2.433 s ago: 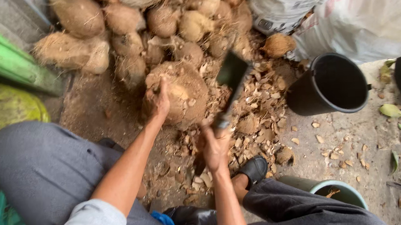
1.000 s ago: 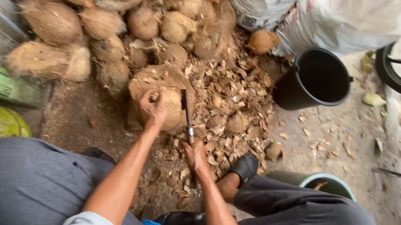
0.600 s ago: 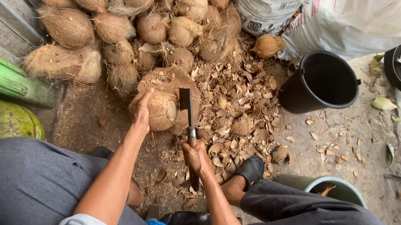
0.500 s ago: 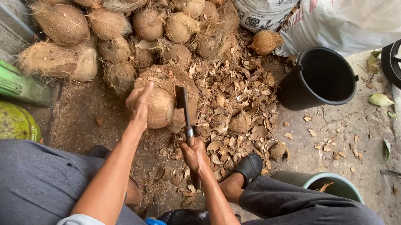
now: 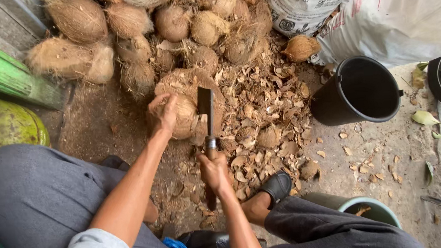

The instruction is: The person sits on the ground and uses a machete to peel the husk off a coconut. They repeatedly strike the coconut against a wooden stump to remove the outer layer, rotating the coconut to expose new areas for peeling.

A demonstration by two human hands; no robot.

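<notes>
Left hand (image 5: 163, 113): cupped over the top and left flank of the coconut, fingers wrapped on the husk, pinning it steady, well to the side of the blade.
Right hand (image 5: 214, 171): closed tight round the cleaver handle, wrist in line with the forearm, for a controlled downward cut.
Cleaver (image 5: 205, 107): flat dark blade edge-down at the coconut's right side, touching or just short of the husk; cannot tell which.
Coconut (image 5: 183, 116): resting on a worn chopping block (image 5: 190, 80), raised off the ground for firm backing.
Husk chips (image 5: 261, 121): scattered thick to the right of the block, on the blade side.
Pile of coconuts (image 5: 137, 22): heaped beyond the block, within arm's reach, husks still on.
Black bucket (image 5: 358, 90): open mouth, standing right of the chips, near the knee.
Green bucket (image 5: 363, 209): low by the right leg, partly hidden.
White sacks (image 5: 377, 12): stacked at the far right, behind the black bucket.
Shoe (image 5: 275, 187): planted among the chips, bracing the seated stance.
</notes>
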